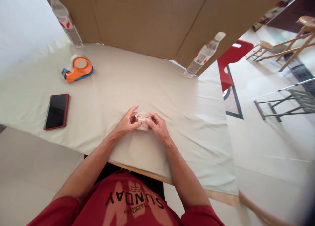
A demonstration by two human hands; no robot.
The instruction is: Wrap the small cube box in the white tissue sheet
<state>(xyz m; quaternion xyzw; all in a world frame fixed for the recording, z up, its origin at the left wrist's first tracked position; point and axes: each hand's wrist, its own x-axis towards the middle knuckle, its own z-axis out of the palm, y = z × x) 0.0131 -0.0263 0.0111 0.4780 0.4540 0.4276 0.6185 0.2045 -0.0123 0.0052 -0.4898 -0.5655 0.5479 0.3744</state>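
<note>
Matt, creased cloth (110,84) covers a wood-edged counter (142,173) before smooth, matt brown cardboard (147,19). Bottles (205,55) of clear, glossy plastic flank a smooth plastic tape dispenser (83,71) and a glossy black phone screen (56,111). A small pale object (142,125) looks uneven, its material unclear. The pale floor (261,147) is smooth and shiny.

Looks most like a room in a home, judging by wooden stools (264,44) and a red chair (224,68) toward two o'clock, a slatted seat (300,99) at three, glossy pale flooring (258,163) at four and a cloth-covered table (118,84) spreading toward nine.
</note>
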